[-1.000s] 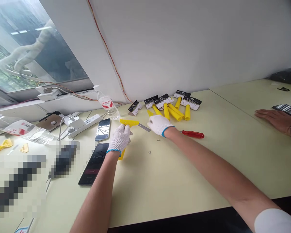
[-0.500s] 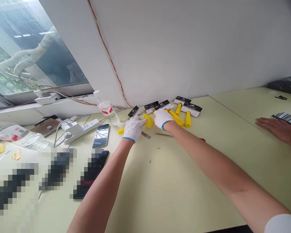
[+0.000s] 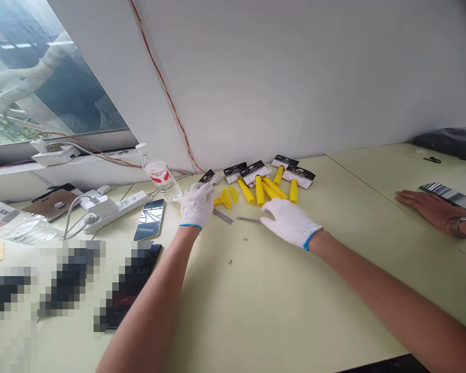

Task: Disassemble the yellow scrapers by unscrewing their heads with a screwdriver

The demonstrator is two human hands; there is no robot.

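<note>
Yellow plastic marks nearly everything the hands work among in the head view. The left hand (image 3: 196, 205), in a white knit glove, rests knuckles-up on the pale table (image 3: 295, 311) with its fingers curled over a small yellow scraper piece (image 3: 222, 200); whether it truly grips the piece or only presses on it I cannot tell. Just beside it lies a thin metal blade (image 3: 222, 216), flat on the table. The right hand (image 3: 289, 223), also gloved, lies palm-down over the handle of a screwdriver, whose bare steel shaft (image 3: 248, 219) pokes out toward the left; the fingers look closed on the handle, though the glove hides the handle itself. Two tiny screws (image 3: 245, 239) sit loose on the table nearby.

By my judgement the scraper piece is light, stiff and slightly slick, best held by its thick handle end. The blade is thin and sharp-edged, so take it by its long flat faces. Gloves will dull the feel on the screws.

Behind, packaged yellow scrapers (image 3: 270, 181) lie in a row by the wall. Another person's bare hand (image 3: 427, 206) rests flat at the far right.
</note>
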